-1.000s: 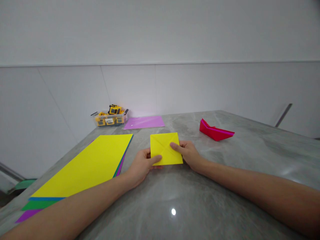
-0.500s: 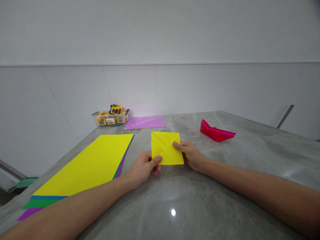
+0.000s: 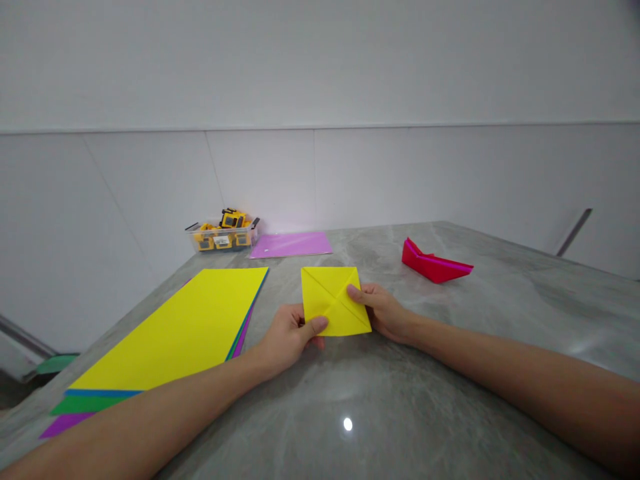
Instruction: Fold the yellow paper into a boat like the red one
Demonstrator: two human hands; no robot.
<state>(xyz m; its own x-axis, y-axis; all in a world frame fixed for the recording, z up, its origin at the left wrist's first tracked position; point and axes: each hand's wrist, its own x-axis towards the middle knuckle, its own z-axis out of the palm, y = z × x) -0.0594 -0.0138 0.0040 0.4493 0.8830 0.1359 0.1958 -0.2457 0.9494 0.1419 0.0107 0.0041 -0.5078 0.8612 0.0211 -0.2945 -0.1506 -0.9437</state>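
A square of folded yellow paper [image 3: 334, 308] is held up between both hands, with diagonal creases crossing near its middle. My left hand [image 3: 296, 331] pinches its lower left edge, thumb on the front face and fingers behind. At the right edge, my right hand [image 3: 381, 308] grips it the same way, its thumb lying near the centre of the creases. Most fingers of both hands are hidden behind the paper.
To the left lies a stack of coloured sheets [image 3: 185, 327], yellow on top. Farther back are a clear bin [image 3: 223, 239] of yellow toy parts and a purple sheet [image 3: 291, 245]. A red paper boat [image 3: 434, 263] rests right on the grey table [image 3: 380, 413].
The yellow paper has tipped slightly, its lower edge now a little lower and wider in view. Both hands keep nearly the same hold.
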